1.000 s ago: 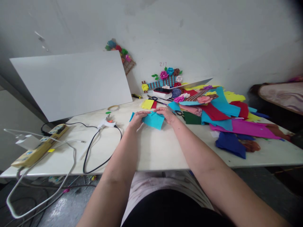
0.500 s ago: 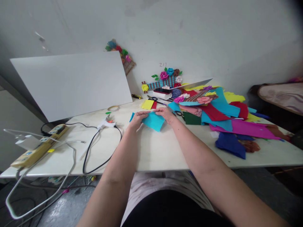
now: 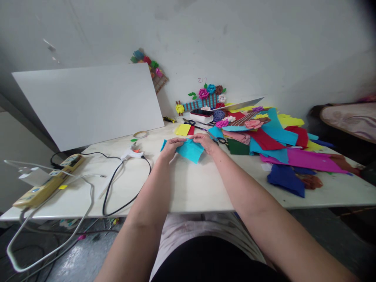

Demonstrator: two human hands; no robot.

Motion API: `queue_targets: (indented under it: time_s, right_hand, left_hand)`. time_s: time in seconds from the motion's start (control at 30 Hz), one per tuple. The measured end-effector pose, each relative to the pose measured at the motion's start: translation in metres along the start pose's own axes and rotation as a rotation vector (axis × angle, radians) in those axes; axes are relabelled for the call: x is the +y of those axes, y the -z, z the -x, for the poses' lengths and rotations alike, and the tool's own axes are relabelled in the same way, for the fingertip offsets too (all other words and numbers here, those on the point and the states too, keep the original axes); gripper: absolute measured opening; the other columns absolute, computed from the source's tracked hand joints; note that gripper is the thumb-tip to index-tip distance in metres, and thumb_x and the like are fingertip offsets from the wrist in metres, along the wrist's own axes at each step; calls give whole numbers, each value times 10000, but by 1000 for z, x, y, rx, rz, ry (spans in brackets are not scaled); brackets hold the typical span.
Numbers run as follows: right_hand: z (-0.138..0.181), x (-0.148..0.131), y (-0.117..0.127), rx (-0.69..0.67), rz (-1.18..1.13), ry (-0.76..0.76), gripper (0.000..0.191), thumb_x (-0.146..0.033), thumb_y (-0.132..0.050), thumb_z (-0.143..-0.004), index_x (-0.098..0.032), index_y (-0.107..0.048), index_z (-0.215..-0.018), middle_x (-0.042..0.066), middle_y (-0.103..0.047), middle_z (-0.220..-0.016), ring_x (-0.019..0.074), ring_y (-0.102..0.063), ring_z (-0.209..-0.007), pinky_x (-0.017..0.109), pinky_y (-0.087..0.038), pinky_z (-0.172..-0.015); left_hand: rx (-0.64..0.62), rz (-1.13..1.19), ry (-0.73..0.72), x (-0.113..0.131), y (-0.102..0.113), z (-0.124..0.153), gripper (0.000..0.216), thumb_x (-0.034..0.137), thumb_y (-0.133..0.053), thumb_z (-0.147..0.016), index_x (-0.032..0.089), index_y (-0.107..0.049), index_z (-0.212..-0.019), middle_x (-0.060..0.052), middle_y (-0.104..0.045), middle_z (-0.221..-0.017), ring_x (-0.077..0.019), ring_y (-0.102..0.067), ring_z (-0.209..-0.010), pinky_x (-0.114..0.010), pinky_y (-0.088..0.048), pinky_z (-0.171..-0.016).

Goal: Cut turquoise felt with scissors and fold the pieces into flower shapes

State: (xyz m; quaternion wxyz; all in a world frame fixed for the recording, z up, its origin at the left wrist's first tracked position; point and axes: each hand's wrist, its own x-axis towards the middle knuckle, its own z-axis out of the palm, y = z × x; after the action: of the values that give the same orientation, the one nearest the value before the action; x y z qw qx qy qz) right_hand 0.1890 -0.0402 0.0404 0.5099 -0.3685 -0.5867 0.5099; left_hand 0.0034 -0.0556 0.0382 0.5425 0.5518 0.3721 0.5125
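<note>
A piece of turquoise crepe paper (image 3: 190, 151) is held just above the white table (image 3: 199, 188), its lower corner hanging toward me. My left hand (image 3: 172, 147) pinches its upper edge on the left, and a small turquoise end sticks out past the knuckles. At the top right of the same edge, my right hand (image 3: 205, 141) has fingers and thumb closed on the paper. The fingertips of both hands almost meet. Beyond them lie a yellow paper square (image 3: 183, 129) and a red paper piece (image 3: 191, 131).
On the left are a white glue gun (image 3: 132, 152) with a black cord, a tape roll (image 3: 140, 134) and a power strip (image 3: 48, 182). Scissors (image 3: 222, 140) lie near a heap of coloured paper (image 3: 270, 137) at right. A white board (image 3: 88, 105) leans on the wall.
Hardly anything differs. The fingers have shifted very slightly at the paper's upper edge, where the paper looks a little more gathered between them.
</note>
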Motion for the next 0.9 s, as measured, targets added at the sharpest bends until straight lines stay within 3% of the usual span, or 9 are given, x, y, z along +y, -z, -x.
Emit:
queue_targets:
  time_s: [0.37,0.57,0.73,0.9]
  right_hand:
    - [0,0,-1,1,42,27,188,-192,-569,-560,-176,-706,-688,-3,-644,-668,127,-499,-629,246,-369,-614]
    - [-1,1,2,-13,90,81,212,-233,-526,-629,-181,-710,-720,8,-655,-703,156,-531,-707,262,-381,-661]
    - [-4,1,0,33,70,127,243,-358,-559,-696,-183,-714,-760,26,-681,-834,177,-556,-859,278,-384,-773]
    - [-4,3,-2,124,124,49,362,-507,-606,-672,-162,-706,-713,40,-665,-756,184,-557,-800,299,-389,-743]
  left_hand:
    - [17,-164,-54,0,0,1,271,317,-609,-609,138,-726,-776,-25,-593,-623,-94,-401,-529,-238,-251,-484]
    - [-18,-126,-49,0,-1,0,407,273,-652,-580,138,-680,-963,7,-580,-621,-91,-445,-559,-223,-300,-532]
    - [-18,-189,-122,0,-1,-1,400,258,-646,-598,121,-668,-973,53,-428,-489,-71,-376,-498,-212,-270,-499]
    - [-8,-250,-140,1,-3,0,397,254,-644,-599,118,-671,-971,48,-431,-506,-73,-375,-492,-215,-274,-494]
